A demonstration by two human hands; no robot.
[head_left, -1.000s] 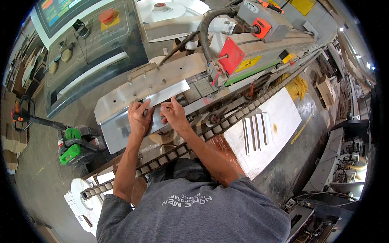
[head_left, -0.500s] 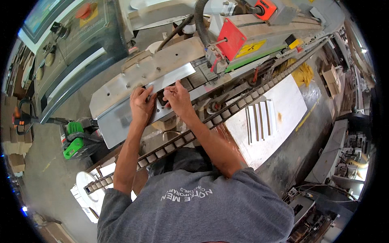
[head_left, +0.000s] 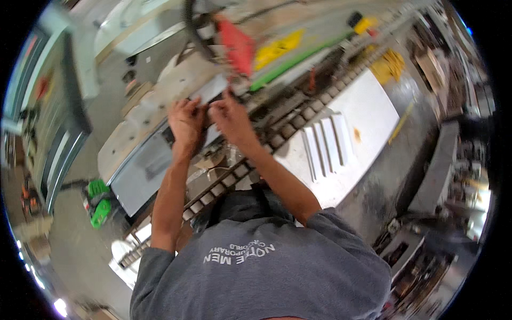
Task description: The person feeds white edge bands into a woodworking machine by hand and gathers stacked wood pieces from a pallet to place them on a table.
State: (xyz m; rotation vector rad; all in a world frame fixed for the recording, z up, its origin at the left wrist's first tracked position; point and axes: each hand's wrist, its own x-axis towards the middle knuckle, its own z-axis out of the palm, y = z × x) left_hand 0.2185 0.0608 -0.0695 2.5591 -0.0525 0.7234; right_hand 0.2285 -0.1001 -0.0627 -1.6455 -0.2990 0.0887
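Both hands meet over a dark gap in a long machine, and the picture is blurred there. My left hand point(head_left: 186, 121) rests at the edge of the grey metal plate point(head_left: 146, 173), its fingers bent and drawn together. Close beside it, my right hand point(head_left: 230, 120) has curled fingers near the gap, with its fingertips almost touching those of the left. Anything pinched between the fingers is too small or smeared to make out. Behind the hands lies a beige metal cover point(head_left: 173, 88) with several bolts. A red plate point(head_left: 236, 48) stands upright beyond my right hand.
A roller chain track point(head_left: 277, 140) runs diagonally in front of my body, under my forearms. On the right, a white panel point(head_left: 368, 114) carries several narrow strips point(head_left: 328, 144). A green-and-black device point(head_left: 100, 210) sits at the left. A yellow cloth point(head_left: 388, 66) lies far right.
The whole view has swung, so the machine appears shifted to the left and is blurred. My right hand has come a little nearer to my left, its fingers still curled.
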